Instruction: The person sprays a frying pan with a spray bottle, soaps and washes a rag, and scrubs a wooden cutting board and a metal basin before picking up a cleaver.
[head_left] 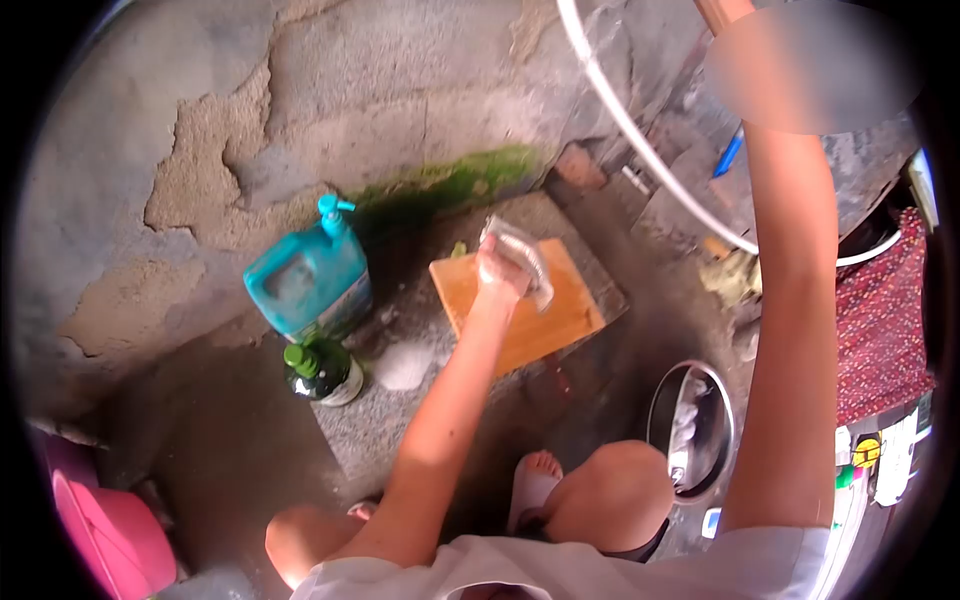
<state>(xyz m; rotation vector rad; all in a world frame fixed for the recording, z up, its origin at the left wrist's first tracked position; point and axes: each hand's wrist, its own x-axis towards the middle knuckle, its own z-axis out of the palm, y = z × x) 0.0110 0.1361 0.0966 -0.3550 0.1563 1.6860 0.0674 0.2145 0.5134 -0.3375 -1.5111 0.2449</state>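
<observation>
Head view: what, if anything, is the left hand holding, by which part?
A greyish-white, curved, elongated item, too blurred to identify; the left hand grips its left side.

Slab (365,440), rough grey, low; on it I record: one wooden cutting board (565,310), lying flat; one teal pump jug (300,282), upright at the wall side; one green-capped dark bottle (325,372), just beside the jug; one whitish lump (402,365), kind unclear to me.
</observation>
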